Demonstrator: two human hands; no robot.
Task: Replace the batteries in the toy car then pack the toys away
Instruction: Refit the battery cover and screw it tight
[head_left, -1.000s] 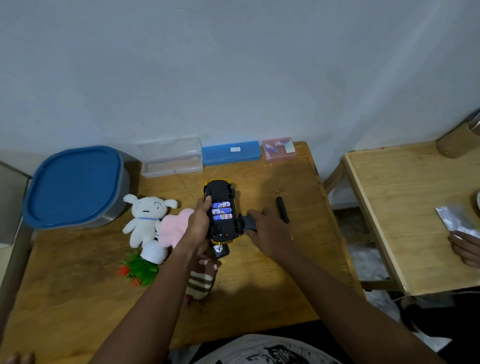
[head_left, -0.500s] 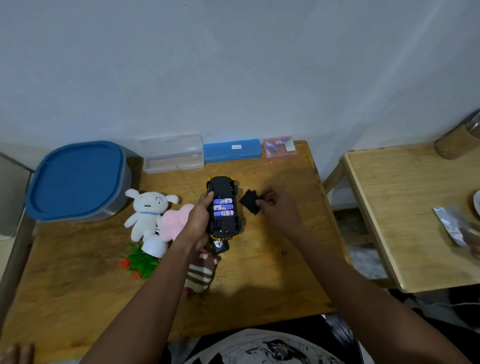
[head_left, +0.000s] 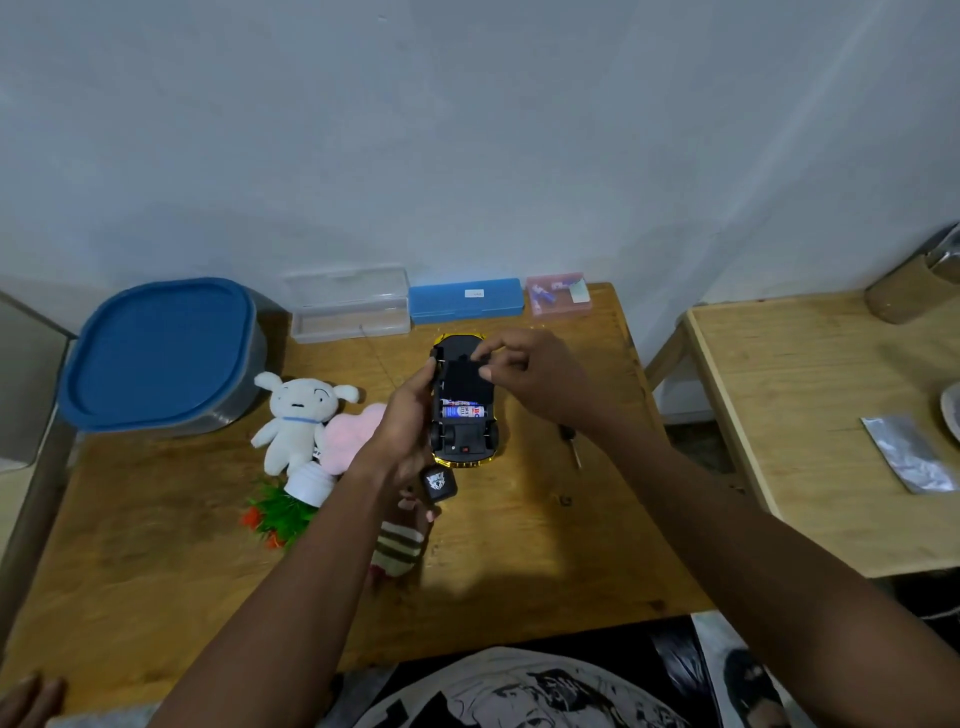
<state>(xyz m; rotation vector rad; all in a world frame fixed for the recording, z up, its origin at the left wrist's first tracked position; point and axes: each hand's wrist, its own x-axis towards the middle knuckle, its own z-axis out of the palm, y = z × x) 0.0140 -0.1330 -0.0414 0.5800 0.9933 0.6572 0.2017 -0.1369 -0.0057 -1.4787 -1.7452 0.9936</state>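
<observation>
A yellow toy car (head_left: 464, 439) lies upside down in the middle of the wooden table (head_left: 519, 545), black underside up. My left hand (head_left: 402, 428) grips its left side. My right hand (head_left: 524, 374) pinches the black battery cover (head_left: 464, 379) and holds it over the front part of the battery bay. Batteries (head_left: 464, 411) with blue and white labels still show below the cover. A small black remote (head_left: 440, 482) lies just under the car. A screwdriver (head_left: 570, 444) rests on the table to the right of the car.
A white plush dog (head_left: 296, 413), a pink plush (head_left: 349, 434), a small potted plant (head_left: 291, 499) and a striped plush (head_left: 397, 545) lie left of the car. A blue-lidded tub (head_left: 161, 353) stands at the back left. Clear, blue and pink cases (head_left: 465, 301) line the wall. A second table (head_left: 831, 426) stands right.
My right hand picked up the black cover from beside the car and brought it over the battery bay. It now hides part of the batteries. The left hand kept hold of the car.
</observation>
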